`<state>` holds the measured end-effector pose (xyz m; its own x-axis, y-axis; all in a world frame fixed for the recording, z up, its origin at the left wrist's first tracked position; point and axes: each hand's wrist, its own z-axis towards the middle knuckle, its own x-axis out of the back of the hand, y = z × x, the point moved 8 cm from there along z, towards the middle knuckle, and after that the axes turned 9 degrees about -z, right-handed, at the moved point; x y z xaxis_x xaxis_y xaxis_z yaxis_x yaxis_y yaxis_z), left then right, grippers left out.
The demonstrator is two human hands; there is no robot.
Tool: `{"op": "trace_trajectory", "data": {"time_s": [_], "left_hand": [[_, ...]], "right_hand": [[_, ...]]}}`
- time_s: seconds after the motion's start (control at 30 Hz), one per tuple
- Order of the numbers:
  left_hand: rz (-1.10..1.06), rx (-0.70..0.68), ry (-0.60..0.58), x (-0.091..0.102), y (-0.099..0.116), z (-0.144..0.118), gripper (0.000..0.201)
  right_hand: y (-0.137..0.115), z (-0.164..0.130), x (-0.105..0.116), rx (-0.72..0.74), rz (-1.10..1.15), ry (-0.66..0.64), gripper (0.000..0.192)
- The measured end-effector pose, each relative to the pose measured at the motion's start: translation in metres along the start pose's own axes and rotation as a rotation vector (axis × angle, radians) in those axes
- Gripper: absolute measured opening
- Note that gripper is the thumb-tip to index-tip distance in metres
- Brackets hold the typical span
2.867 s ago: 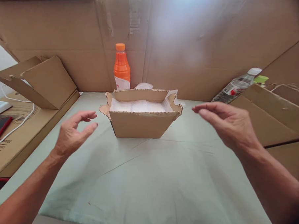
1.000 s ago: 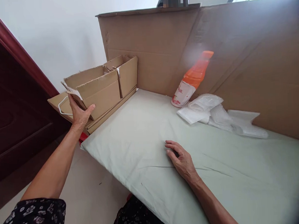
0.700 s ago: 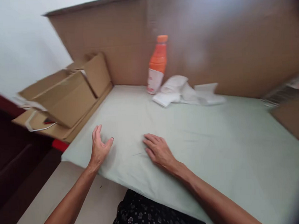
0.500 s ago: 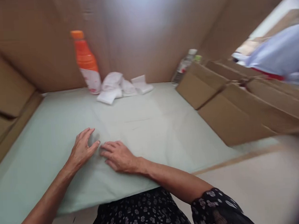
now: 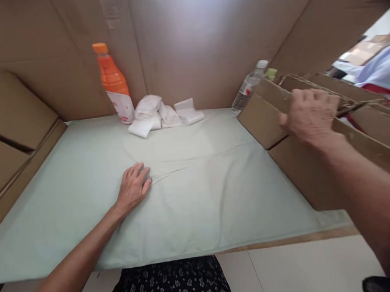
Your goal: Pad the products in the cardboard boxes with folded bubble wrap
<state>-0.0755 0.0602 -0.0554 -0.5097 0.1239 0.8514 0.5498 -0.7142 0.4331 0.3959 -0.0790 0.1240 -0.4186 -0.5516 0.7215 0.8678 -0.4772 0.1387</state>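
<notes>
My left hand (image 5: 133, 188) lies flat, palm down, on the pale green sheet (image 5: 190, 185) covering the table, fingers together. My right hand (image 5: 308, 114) reaches to the right and curls over the top edge of a flattened cardboard box (image 5: 295, 159) in a stack leaning at the table's right side. Whether it has a firm hold on the box is not clear. An orange drink bottle (image 5: 113, 83) stands at the back, next to a heap of white foam wrap (image 5: 163, 115).
A clear water bottle (image 5: 249, 87) stands at the back right behind the box stack. More flattened cardboard (image 5: 10, 128) lies along the left side. A tall cardboard wall (image 5: 193, 42) closes the back. Another person's light blue sleeve (image 5: 377, 71) shows at far right.
The small padded box went to the left stack earlier. Since half a second ago my right hand left the sheet and rose to the cardboard stack on the right; my left hand stayed on the sheet.
</notes>
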Motion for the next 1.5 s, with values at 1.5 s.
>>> {"op": "trace_trajectory", "data": {"time_s": [1.5], "left_hand": [[-0.664,0.465,0.438,0.033,-0.092,0.024,0.030]], "right_hand": [[-0.274,-0.078,-0.109,0.159,0.892,-0.627,0.053]]}}
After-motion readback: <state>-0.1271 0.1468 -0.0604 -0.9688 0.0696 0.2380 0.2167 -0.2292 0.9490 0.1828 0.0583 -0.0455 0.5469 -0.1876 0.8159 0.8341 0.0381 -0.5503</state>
